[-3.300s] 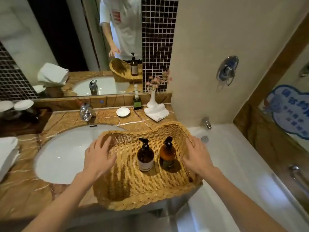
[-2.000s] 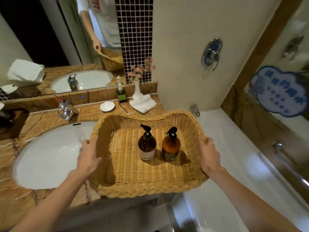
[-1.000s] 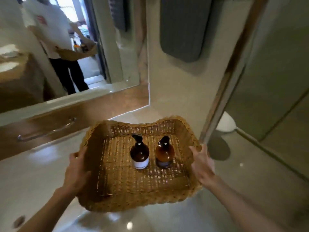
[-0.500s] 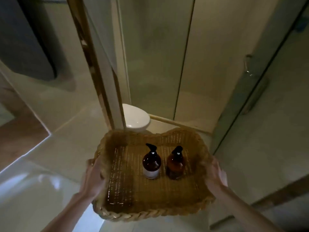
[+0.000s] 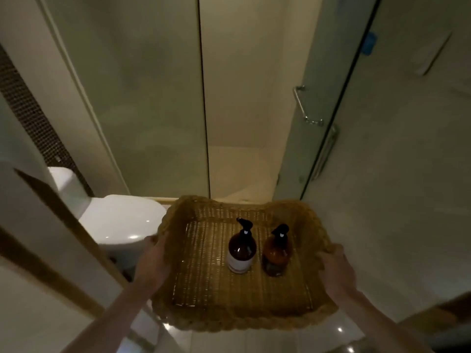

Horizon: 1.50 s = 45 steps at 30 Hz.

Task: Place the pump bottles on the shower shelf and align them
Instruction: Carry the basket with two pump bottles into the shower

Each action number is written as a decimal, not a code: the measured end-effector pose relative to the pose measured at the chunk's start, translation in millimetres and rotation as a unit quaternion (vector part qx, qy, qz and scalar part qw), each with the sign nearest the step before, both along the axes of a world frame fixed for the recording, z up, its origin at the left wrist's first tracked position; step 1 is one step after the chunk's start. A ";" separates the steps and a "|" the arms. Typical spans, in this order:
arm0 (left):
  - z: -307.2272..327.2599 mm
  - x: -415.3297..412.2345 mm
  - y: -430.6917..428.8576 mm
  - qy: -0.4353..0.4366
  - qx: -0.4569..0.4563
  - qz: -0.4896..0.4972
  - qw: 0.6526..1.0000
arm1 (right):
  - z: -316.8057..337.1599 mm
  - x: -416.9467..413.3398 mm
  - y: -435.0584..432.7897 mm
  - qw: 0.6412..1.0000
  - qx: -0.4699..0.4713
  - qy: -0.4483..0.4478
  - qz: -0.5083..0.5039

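Both hands carry a wicker basket in front of me. My left hand grips its left rim and my right hand grips its right rim. Two amber pump bottles stand upright side by side inside. The left pump bottle is dark brown with a white label. The right pump bottle is a lighter amber. Both have black pump heads. No shower shelf shows in this view.
A glass shower enclosure is straight ahead, its glass door standing ajar at the right with a metal handle. A white toilet sits low on the left, behind a wood-trimmed wall edge.
I lifted the basket off the sink counter and turned right, away from the mirror and bathtub. The view now faces the shower enclosure and toilet. Both bottles stay upright in the basket.
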<state>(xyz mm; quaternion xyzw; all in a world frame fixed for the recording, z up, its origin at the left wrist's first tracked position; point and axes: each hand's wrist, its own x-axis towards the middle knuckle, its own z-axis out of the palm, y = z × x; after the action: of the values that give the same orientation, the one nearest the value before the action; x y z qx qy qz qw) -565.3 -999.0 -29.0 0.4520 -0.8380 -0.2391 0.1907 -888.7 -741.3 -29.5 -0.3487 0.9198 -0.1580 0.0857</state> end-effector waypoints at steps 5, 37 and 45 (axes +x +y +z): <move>3.4 -43.6 -76.2 -0.029 0.048 0.007 0.998 | 4.3 -32.4 -59.2 1.000 0.004 0.000 -0.011; -4.1 -392.0 -558.0 -0.042 0.057 -0.070 0.995 | -20.3 -325.6 -499.5 0.990 0.022 -0.001 -0.143; -3.8 -488.5 -662.1 0.003 0.091 -0.118 0.989 | -11.9 -393.6 -583.0 0.980 0.048 0.027 -0.189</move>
<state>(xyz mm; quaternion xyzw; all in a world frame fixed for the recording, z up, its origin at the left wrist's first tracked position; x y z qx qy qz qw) -1053.9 -1661.1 -32.8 0.3645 -0.8598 -0.3364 0.1214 -1282.3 -1324.3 -41.4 -0.1684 0.9776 -0.1179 0.0457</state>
